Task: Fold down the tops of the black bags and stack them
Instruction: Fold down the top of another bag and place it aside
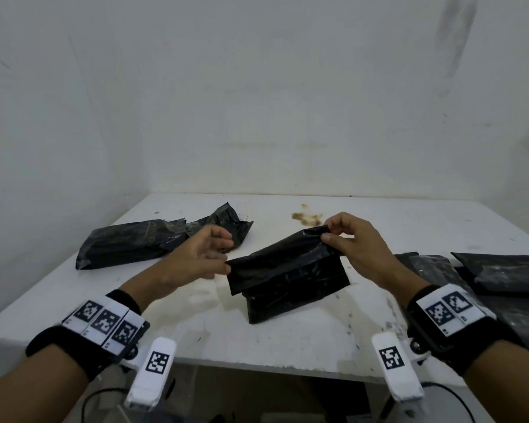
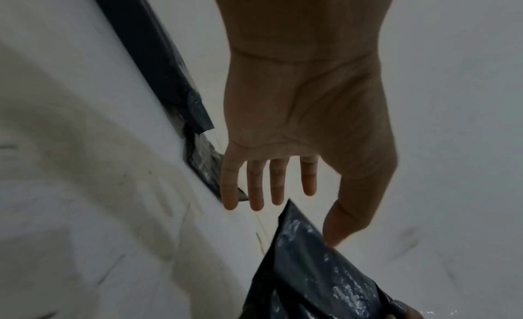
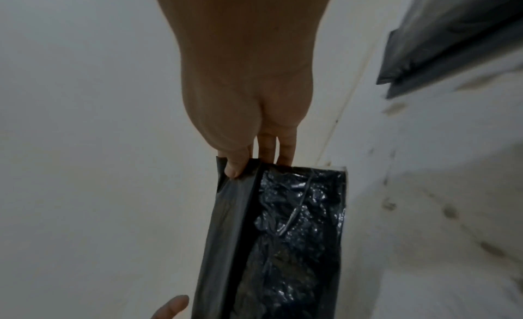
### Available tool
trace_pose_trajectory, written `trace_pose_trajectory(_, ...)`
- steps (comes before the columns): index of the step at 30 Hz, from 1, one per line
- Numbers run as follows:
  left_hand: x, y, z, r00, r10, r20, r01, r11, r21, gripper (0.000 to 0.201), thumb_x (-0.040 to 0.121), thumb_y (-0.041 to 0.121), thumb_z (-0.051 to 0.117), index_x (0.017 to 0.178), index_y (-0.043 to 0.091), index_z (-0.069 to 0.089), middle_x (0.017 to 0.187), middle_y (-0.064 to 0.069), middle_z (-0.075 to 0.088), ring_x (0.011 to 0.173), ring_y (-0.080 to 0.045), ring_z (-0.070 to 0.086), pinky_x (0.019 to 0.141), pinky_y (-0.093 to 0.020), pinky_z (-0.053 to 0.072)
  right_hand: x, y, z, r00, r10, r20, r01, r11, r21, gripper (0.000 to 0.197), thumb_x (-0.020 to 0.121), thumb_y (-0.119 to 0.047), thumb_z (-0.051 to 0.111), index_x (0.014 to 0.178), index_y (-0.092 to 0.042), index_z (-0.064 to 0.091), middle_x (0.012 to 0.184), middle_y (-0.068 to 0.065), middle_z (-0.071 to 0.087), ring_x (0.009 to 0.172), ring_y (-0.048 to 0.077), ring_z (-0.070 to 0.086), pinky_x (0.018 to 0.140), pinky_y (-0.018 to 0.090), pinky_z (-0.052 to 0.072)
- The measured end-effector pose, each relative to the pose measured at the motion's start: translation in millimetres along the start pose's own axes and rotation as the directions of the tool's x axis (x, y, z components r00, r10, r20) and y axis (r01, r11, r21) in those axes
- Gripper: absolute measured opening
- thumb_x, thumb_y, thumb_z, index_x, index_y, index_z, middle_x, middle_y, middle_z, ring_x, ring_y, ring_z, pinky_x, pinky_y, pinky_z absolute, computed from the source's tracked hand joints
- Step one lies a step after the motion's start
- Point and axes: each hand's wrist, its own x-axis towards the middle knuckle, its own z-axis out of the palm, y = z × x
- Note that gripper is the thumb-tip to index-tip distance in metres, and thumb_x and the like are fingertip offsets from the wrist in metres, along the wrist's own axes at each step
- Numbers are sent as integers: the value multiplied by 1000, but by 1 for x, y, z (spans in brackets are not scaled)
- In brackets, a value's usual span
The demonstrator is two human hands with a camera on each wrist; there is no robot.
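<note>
A black plastic bag (image 1: 287, 276) stands on the white table (image 1: 287, 340) in the middle, its top part raised and slanting up to the right. My right hand (image 1: 329, 232) pinches the bag's top right corner between thumb and fingers; the right wrist view shows the same hand (image 3: 257, 165) holding the bag (image 3: 283, 234) by its rim. My left hand (image 1: 217, 257) hovers at the top left corner with straight, spread fingers. In the left wrist view the bag's corner (image 2: 317, 268) lies between the thumb and fingers of that hand (image 2: 317, 212), ungripped.
Two filled black bags (image 1: 129, 242) lie side by side at the back left, also visible as dark bags (image 2: 158, 55). A pile of flat black bags (image 1: 501, 276) covers the table's right side. White walls close the back and left. A brown stain (image 1: 306, 218) marks the table.
</note>
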Motion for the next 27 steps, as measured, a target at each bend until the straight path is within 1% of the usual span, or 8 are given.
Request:
trace_pose_trajectory(2, 3, 10, 3, 993, 108, -42, -104, 991, 89, 53, 69, 25, 87, 108, 40, 55, 132, 9, 59, 117, -5, 62, 93, -33, 53, 7, -14, -4, 996, -42, 77, 45, 998, -35, 11, 90, -13, 71, 88, -23, 65, 83, -15, 68, 84, 7, 64, 79, 37, 55)
trace_pose_trajectory(5, 11, 24, 19, 979, 191, 64, -201, 951, 235, 42, 84, 22, 81, 109, 42, 54, 137, 14, 54, 124, 2, 55, 97, -30, 51, 17, -31, -5, 983, -69, 172, 83, 994, -72, 14, 90, -12, 71, 87, -24, 65, 79, -18, 66, 76, 5, 62, 78, 40, 54)
trace_pose_trajectory(8, 18, 34, 34, 953, 222, 206, -280, 905, 320, 37, 88, 19, 76, 109, 38, 53, 130, 16, 55, 119, -8, 59, 93, -34, 56, 25, -44, -2, 971, -97, 216, 122, 987, -103, 16, 89, -14, 72, 86, -28, 66, 80, -14, 66, 79, 8, 61, 85, 45, 52)
trace_pose_trajectory(12, 21, 37, 41, 937, 261, 232, -336, 857, 391, 32, 87, 17, 75, 106, 36, 58, 114, 10, 61, 101, -18, 66, 89, -42, 56, 31, -57, 4, 971, -92, 220, 122, 984, -127, 10, 89, -15, 72, 89, -22, 66, 82, -10, 66, 77, 8, 60, 86, 46, 52)
trace_pose_trajectory(18, 14, 31, 40, 958, 274, 79, -285, 942, 179, 38, 84, 3, 77, 111, 25, 64, 118, 8, 66, 106, -10, 68, 93, -28, 55, 25, -71, 20, 995, -21, 96, 29, 996, -85, 21, 90, -34, 72, 106, -37, 59, 102, -13, 67, 86, 3, 65, 68, 20, 47)
trace_pose_trajectory(20, 10, 27, 36, 969, 247, -7, -247, 969, 28, 38, 85, -1, 76, 113, 20, 63, 120, 2, 68, 109, -18, 69, 96, -34, 56, 16, -70, 26, 999, -20, -39, 18, 999, -47, 36, 89, -41, 70, 119, -36, 51, 117, -12, 59, 102, 7, 58, 76, 21, 43)
trace_pose_trajectory(23, 8, 19, 30, 968, 209, -141, -226, 967, -115, 40, 83, 0, 78, 113, 23, 64, 122, -1, 68, 116, -21, 66, 101, -42, 54, 1, -64, 41, 987, 59, -150, -45, 995, 93, 50, 88, -43, 72, 127, -36, 41, 132, -6, 47, 105, 4, 54, 79, 21, 41)
trace_pose_trajectory(27, 4, 15, 31, 964, 152, -217, -212, 934, -286, 41, 84, 0, 77, 117, 16, 61, 114, -4, 71, 107, -18, 69, 88, -32, 58, -15, -55, 69, 989, 145, -21, -125, 909, 398, 67, 78, -43, 82, 126, -44, 36, 138, -1, 45, 115, 17, 60, 91, 41, 55)
